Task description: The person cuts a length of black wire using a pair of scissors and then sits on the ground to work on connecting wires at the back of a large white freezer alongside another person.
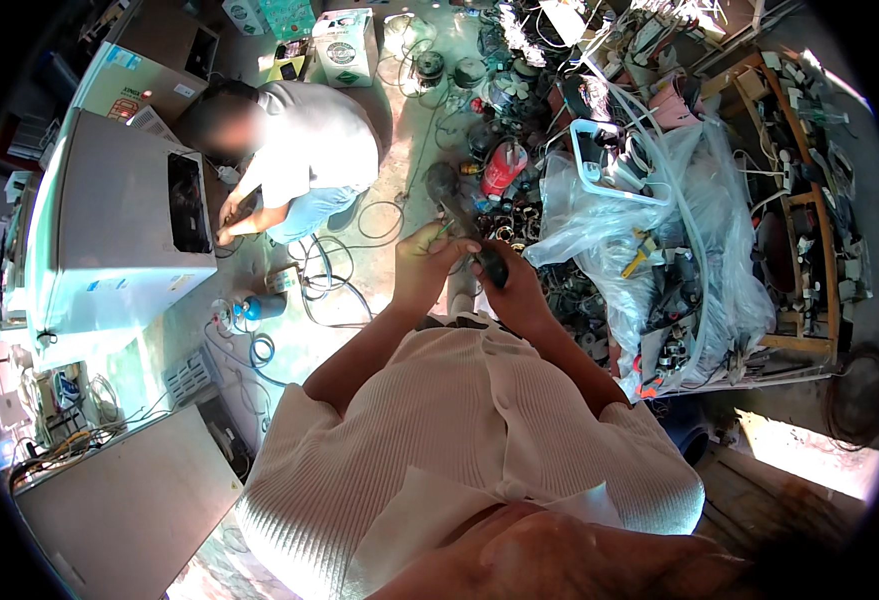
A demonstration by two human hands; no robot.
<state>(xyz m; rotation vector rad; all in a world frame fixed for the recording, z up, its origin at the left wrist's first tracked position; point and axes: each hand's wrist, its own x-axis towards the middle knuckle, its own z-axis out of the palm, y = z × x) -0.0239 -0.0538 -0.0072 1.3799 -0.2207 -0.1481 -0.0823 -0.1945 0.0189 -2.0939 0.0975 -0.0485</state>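
My left hand (427,260) is closed at the centre of the view, its fingers pinching a thin greenish, wire-like piece (445,228). Just right of it, my right hand (507,278) is closed around a dark rounded object (489,262), which I cannot identify. The two hands are close together at the fingertips, partly hiding what they hold. A long greyish shape (443,185) extends beyond my fingers; whether it joins the dark object is unclear.
A co-worker (309,140) bends at a pale fridge (119,220) on the left. Hoses (324,280) and a blue cylinder (259,308) lie between us. Parts piles, a red container (504,168), plastic sheeting (719,250) and a wooden frame (824,260) fill the right. A panel (124,510) stands lower left.
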